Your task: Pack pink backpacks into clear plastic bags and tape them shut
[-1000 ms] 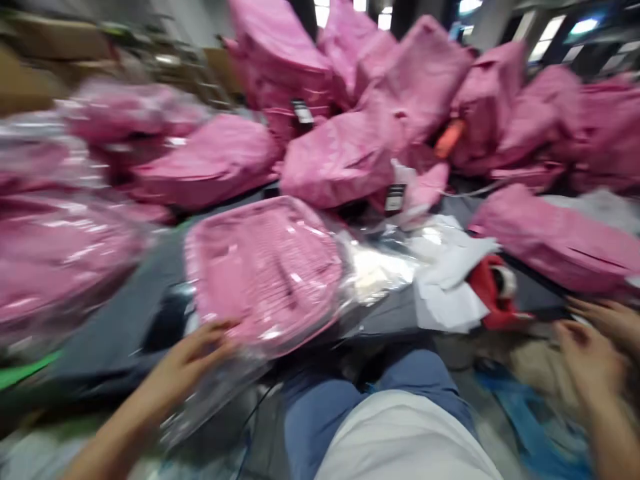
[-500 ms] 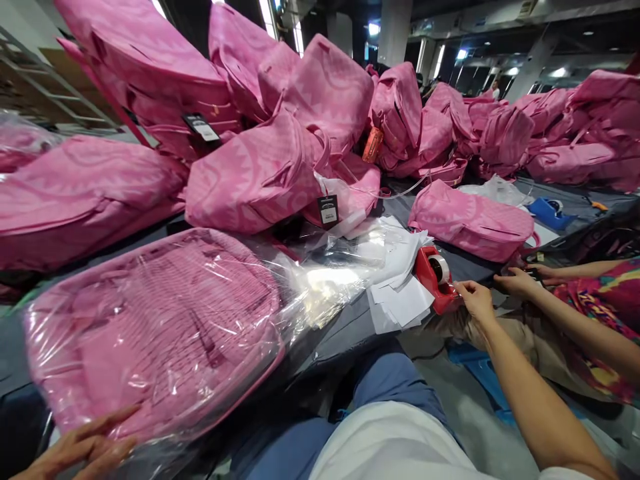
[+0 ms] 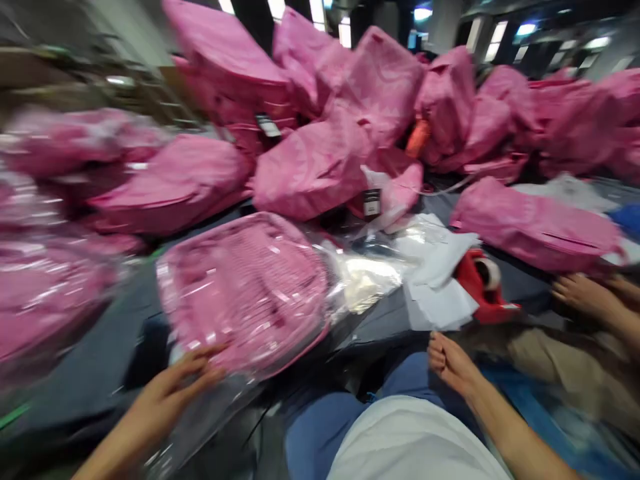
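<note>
A pink backpack sealed in a clear plastic bag (image 3: 245, 290) lies flat on the dark table in front of me. My left hand (image 3: 175, 387) rests on its near edge, fingers spread on the plastic. My right hand (image 3: 447, 363) hovers over my lap at the table's front edge, fingers curled closed with nothing visible in them. It is a short way below a red tape dispenser (image 3: 483, 287) and a heap of white paper sheets (image 3: 440, 297). The picture is blurred by motion.
A high pile of unbagged pink backpacks (image 3: 320, 160) fills the back of the table, and bagged ones (image 3: 45, 293) lie at the left. Another person's hand (image 3: 580, 297) reaches in at the right edge beside a single pink backpack (image 3: 535, 227).
My right hand has pulled back from the tape dispenser toward my lap. The view has swung left, and my left hand stays on the bagged backpack's near edge.
</note>
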A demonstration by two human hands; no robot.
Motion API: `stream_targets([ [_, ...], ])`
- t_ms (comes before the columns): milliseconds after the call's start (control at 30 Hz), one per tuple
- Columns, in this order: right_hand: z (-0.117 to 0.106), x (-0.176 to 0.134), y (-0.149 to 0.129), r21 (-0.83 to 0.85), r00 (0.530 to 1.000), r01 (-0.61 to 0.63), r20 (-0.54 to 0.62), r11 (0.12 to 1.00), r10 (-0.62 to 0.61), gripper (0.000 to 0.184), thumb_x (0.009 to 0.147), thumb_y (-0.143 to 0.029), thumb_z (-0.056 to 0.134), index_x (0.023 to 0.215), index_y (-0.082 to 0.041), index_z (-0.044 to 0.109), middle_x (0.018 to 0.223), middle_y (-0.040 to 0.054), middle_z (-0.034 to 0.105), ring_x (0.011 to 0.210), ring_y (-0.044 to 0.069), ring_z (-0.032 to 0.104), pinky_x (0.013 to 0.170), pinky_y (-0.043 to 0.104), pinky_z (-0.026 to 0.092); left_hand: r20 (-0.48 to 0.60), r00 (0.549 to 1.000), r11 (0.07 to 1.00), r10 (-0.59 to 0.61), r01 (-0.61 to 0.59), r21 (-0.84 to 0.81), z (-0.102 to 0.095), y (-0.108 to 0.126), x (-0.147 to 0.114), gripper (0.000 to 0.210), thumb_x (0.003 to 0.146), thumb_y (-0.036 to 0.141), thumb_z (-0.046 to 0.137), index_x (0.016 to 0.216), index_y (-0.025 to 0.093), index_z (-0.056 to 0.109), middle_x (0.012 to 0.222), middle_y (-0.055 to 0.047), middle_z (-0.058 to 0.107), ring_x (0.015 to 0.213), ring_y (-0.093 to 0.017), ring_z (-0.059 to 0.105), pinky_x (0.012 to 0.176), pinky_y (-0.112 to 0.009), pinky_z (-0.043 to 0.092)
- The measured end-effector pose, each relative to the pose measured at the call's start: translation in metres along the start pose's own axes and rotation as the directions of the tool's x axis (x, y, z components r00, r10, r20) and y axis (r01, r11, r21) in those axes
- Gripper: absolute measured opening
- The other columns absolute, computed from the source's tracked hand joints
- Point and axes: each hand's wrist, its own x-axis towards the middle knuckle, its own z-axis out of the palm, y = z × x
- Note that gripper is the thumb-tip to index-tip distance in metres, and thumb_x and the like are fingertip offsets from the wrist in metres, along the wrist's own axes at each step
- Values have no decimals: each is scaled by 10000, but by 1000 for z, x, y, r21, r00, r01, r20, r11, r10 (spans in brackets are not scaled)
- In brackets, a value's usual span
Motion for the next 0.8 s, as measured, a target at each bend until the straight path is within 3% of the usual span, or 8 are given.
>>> stream_targets([
  [67, 60, 2, -12, -101, 919, -73, 381, 992, 106, 616, 790, -759, 701, 747, -247, 361, 589, -105, 231, 480, 73, 138, 429, 206, 160, -79, 997, 994, -11, 2, -109, 3, 2, -10, 707, 491, 931, 711, 619, 237, 695, 1236, -58, 742, 1164, -333, 633, 1089, -481, 475],
  [200, 180, 23, -66, -277, 459, 430, 887, 859, 55, 524, 925, -705, 589, 791, -219, 446, 669, -59, 360, 585, 104, 286, 543, 240, 252, -69, 994, 978, 80, -91, -186, 2, -1, 0, 441, 671, 622, 768, 622, 194, 673, 1266, -143, 704, 1167, -325, 632, 1065, -467, 471],
  [300, 270, 43, -94, -158, 86, 837, 983, 523, 159, 366, 1000, -509, 539, 798, -208, 496, 686, -31, 476, 611, 121, 372, 587, 260, 264, -101, 994, 979, 39, -58, -197, 0, -13, 12, 220, 708, 345, 764, 596, 186, 662, 1211, -96, 724, 1098, -269, 655, 1019, -401, 495],
  [367, 319, 51, -98, -53, -14, 963, 968, 263, 250, 208, 999, -339, 536, 838, -208, 539, 693, -21, 545, 600, 127, 419, 593, 269, 248, -122, 992, 977, 23, -48, -206, 3, -19, 15, 125, 699, 254, 755, 622, 187, 684, 1204, -69, 728, 1065, -243, 655, 1002, -377, 499],
  [433, 355, 58, -94, -14, 8, 1000, 949, 16, 316, 112, 984, -235, 551, 880, -209, 586, 728, 4, 619, 621, 144, 496, 597, 281, 234, -127, 992, 977, 25, -51, -208, 6, -22, 16, 79, 698, 218, 750, 646, 189, 698, 1212, -52, 728, 1050, -230, 649, 1001, -367, 492],
  [533, 381, 72, -87, -101, 162, 976, 929, -192, 333, 113, 936, -301, 697, 962, -213, 630, 796, 37, 694, 700, 186, 603, 591, 283, 229, -126, 991, 979, 36, -61, -196, 8, -22, 15, 118, 716, 211, 755, 633, 188, 676, 1206, -34, 733, 1050, -224, 648, 1035, -370, 462],
  [733, 368, 92, -94, -378, 388, 921, 913, -91, 129, 193, 902, -327, 723, 913, -224, 561, 809, 5, 687, 695, 175, 590, 581, 260, 286, -143, 989, 987, 36, -58, -148, 6, -21, 14, 164, 770, 256, 757, 658, 185, 661, 1202, -27, 734, 1108, -241, 632, 1124, -414, 374],
  [800, 357, 84, -93, -394, 391, 916, 919, -80, -50, 102, 945, -276, 625, 896, -222, 552, 826, 18, 682, 699, 175, 586, 594, 266, 294, -134, 990, 986, 47, -67, -151, 6, -21, 13, 159, 777, 251, 752, 664, 183, 662, 1212, -27, 730, 1120, -238, 633, 1125, -408, 373],
])
